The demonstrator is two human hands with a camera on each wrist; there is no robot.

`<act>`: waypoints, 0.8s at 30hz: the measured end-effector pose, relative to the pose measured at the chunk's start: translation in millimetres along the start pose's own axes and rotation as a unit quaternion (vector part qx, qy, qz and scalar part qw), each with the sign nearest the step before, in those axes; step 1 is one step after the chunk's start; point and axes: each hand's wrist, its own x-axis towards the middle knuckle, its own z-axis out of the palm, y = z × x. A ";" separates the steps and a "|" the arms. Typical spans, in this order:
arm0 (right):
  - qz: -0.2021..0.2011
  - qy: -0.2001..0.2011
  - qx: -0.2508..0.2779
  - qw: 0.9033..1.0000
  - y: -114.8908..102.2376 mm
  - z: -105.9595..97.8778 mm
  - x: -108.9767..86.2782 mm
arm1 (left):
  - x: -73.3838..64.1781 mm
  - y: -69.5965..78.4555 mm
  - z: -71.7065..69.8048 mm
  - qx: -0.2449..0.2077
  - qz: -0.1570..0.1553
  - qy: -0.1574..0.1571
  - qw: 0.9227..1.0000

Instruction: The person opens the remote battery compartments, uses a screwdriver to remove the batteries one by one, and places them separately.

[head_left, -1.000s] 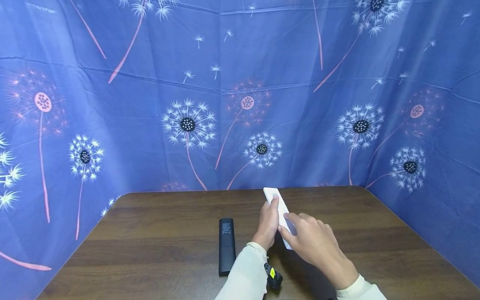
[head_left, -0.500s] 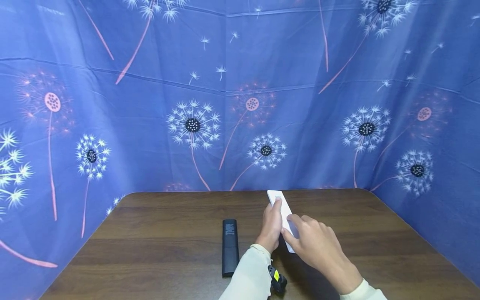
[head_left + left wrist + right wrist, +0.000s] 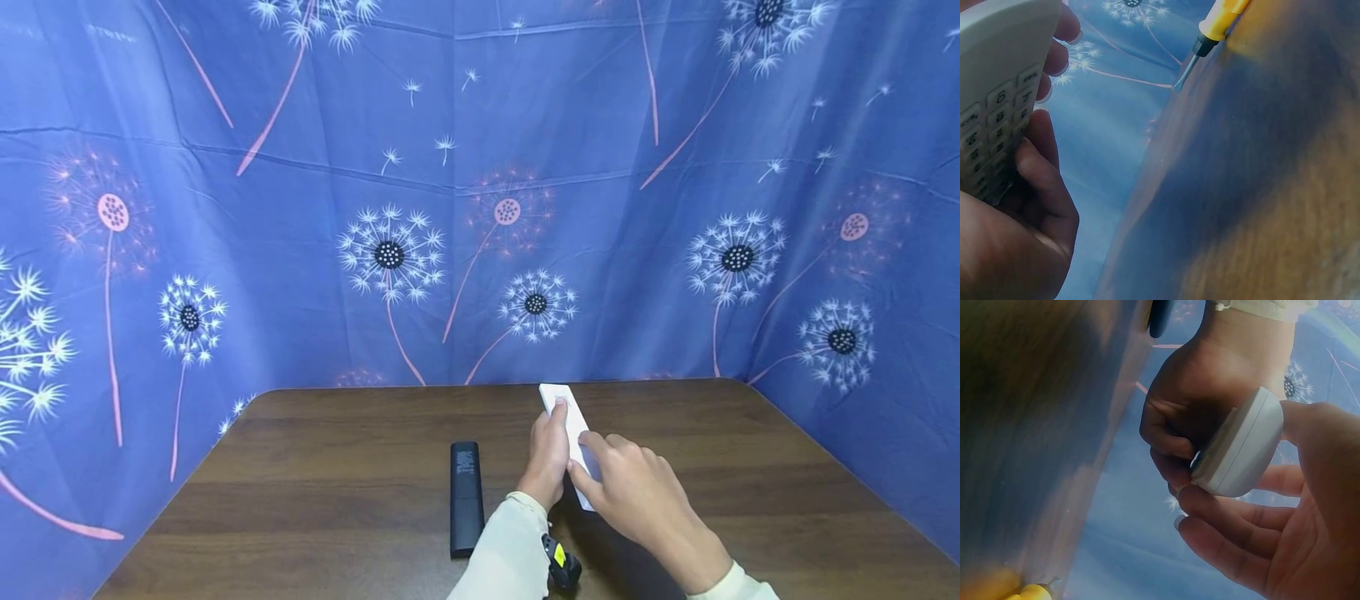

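Observation:
A white remote control [image 3: 573, 422] is held above the table between both hands, its plain back up in the head view. Its rows of buttons face down, seen in the left wrist view on the remote control [image 3: 997, 94]. My left hand [image 3: 546, 460] grips its left side, thumb along the back near the far end. My right hand [image 3: 645, 498] holds the nearer part, with thumb and index finger on the back; in the right wrist view its other fingers reach beneath. Left of the hands, a black remote control [image 3: 467, 500] lies on the table, printed label up.
A yellow screwdriver [image 3: 1221, 24] with a black collar and metal tip lies on the wooden table [image 3: 315, 500]; the head view does not show it. A black device with a yellow sticker [image 3: 561, 560] sits at the left wrist. Blue dandelion-print cloth [image 3: 300, 208] hangs behind the table.
The head view has shifted slightly, so everything appears a little further right and lower. Both hands keep nearly the same hold on the white remote control; the black one lies as before.

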 end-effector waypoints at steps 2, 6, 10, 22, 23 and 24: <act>-0.004 0.003 -0.001 1.000 0.5 0.1 0.7 | 0.4 0.5 0.2 -0.003 0.000 0.002 1.000; -0.007 0.009 -0.001 1.000 1.3 -0.2 2.6 | 1.6 1.7 0.8 -0.001 0.005 -0.001 1.000; -0.002 0.005 0.004 1.000 1.3 -0.4 3.3 | 1.8 2.9 0.7 -0.003 0.002 -0.008 1.000; 0.002 -0.005 0.005 1.000 0.4 0.3 2.1 | 1.9 1.2 -1.1 0.000 -0.002 -0.013 1.000; 0.003 -0.007 0.005 1.000 0.2 0.6 2.1 | 2.1 0.6 -1.0 0.000 -0.003 -0.012 1.000; 0.002 -0.008 0.006 1.000 0.1 0.9 2.1 | 2.1 0.2 -1.0 0.001 -0.003 -0.011 1.000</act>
